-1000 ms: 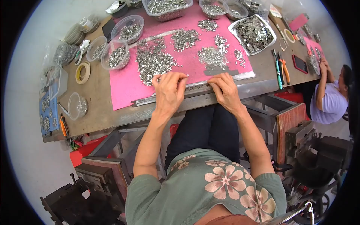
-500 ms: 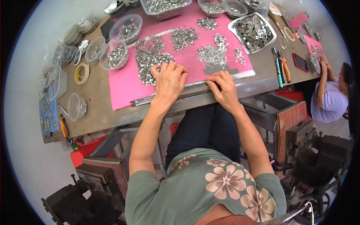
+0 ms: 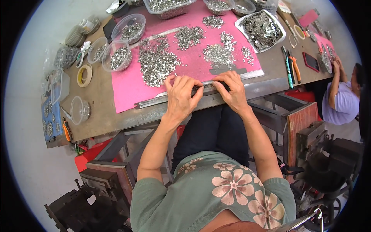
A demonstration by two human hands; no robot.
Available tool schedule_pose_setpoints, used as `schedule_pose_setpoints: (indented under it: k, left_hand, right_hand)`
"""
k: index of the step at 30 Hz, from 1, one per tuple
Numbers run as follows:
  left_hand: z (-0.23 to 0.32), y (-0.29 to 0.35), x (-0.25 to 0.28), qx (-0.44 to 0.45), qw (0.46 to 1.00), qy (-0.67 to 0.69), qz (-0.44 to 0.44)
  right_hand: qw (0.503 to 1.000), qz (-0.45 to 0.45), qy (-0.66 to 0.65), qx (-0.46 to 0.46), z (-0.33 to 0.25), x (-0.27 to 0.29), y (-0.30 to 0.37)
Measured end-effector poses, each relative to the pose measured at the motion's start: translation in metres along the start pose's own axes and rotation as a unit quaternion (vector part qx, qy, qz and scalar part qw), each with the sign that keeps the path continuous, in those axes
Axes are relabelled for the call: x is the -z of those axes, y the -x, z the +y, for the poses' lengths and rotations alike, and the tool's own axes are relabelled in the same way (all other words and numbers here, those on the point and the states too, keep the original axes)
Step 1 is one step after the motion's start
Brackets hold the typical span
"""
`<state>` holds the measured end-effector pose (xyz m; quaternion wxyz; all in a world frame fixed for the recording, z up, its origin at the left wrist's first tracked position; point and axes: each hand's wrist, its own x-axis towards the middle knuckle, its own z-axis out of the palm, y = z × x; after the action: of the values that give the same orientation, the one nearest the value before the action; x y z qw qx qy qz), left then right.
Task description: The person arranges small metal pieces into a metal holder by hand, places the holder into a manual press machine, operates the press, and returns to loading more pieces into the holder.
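Note:
A long, narrow metal rail (image 3: 151, 102) runs along the table's front edge, with small metal pieces seated in its middle stretch. Over that stretch is my left hand (image 3: 181, 94), its thumb and fingers closed together at the rail. What it pinches, if anything, is too small to make out. A little to the right, my right hand (image 3: 233, 91) rests at the rail with its thumb and curled fingers closed; their tips hide whatever they grip. Just beyond the hands, a big heap of small shiny metal pieces (image 3: 156, 67) lies on a pink mat (image 3: 125, 91). A flat grey strip (image 3: 232, 71) is near my right fingertips.
Clear plastic tubs (image 3: 117, 56) of metal pieces stand at the left and back. A white tray (image 3: 260, 31) of pieces sits back right, with pliers (image 3: 295, 71) and a red-edged phone (image 3: 311, 62) beyond it. Another person (image 3: 342, 92) sits at far right.
My left hand has moved right along the rail, closer to my right hand, from beside the large heap. My right hand has stayed almost in place.

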<state>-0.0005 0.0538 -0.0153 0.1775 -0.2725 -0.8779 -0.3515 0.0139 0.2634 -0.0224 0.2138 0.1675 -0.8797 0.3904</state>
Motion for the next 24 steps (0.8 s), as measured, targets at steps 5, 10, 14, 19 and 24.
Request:
schedule_pose_setpoints:
  k: [5, 10, 14, 19, 24]
  left_hand:
    - [0.001, -0.001, 0.000, -0.015, 1.000, -0.018, -0.011]
    - [-0.006, 0.008, 0.020, -0.008, 1.000, 0.002, 0.023]
    - [-0.019, 0.052, 0.069, 0.070, 0.994, -0.016, 0.084]
    - [-0.042, 0.087, 0.090, 0.087, 0.955, -0.272, 0.084]
    - [-0.025, 0.081, 0.114, 0.110, 0.980, -0.166, 0.021]
  right_hand:
    - [1.000, 0.010, -0.008, -0.001, 0.002, -0.001, 0.000]
    - [1.000, 0.016, -0.014, 0.003, 0.001, -0.001, -0.001]
    - [1.000, 0.021, -0.017, 0.000, 0.003, 0.002, 0.002]
    - [0.994, 0.064, -0.073, -0.046, -0.001, 0.001, 0.002]
    - [0.981, 0.163, -0.060, -0.087, 0.018, 0.003, 0.017]
